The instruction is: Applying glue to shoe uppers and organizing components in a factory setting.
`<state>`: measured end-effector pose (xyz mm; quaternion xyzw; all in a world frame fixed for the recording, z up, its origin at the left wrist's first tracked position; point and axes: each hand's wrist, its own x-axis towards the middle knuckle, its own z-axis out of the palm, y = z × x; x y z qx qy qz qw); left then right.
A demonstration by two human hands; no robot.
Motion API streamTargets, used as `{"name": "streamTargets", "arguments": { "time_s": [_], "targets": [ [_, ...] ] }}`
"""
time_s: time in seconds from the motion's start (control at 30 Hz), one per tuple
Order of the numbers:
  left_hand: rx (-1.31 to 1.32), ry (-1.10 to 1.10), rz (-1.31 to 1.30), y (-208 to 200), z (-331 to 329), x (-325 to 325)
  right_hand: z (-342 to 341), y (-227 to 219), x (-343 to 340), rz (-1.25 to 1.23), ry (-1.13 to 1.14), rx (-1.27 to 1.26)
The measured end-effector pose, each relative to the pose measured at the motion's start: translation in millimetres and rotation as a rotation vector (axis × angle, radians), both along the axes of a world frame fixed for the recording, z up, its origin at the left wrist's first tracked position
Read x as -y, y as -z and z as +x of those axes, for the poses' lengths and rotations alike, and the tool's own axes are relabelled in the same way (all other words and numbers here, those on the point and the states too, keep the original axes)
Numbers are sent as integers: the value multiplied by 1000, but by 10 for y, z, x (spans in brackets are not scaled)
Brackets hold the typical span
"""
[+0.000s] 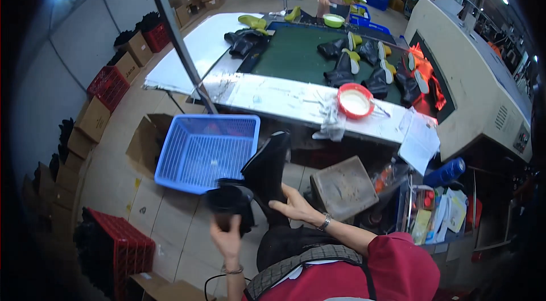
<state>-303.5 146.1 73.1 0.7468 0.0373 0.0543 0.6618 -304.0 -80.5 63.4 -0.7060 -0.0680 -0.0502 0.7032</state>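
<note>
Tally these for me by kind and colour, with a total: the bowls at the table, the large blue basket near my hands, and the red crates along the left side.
Red bowl: 1
Green bowl: 1
Large blue basket: 1
Red crates: 3
Total: 6

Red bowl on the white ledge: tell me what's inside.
The red bowl holds a whitish substance; it covers the bowl's bottom, so anything beneath it cannot be seen.
</note>
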Motion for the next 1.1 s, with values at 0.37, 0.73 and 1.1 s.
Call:
{"name": "streamTargets", "arguments": {
  "time_s": [0.37, 0.73, 1.1],
  "targets": [
    [103, -155, -194, -282, 2099, -253, 3593, 331, 1652, 238, 402, -165],
    [45, 164, -11, -269, 3321, 572, 4592, 630, 2192, -830, 493, -216],
    [-670, 1494, -517, 402, 4909, 2399, 4482, -1841, 2989, -568, -430, 456]
  ]
}}
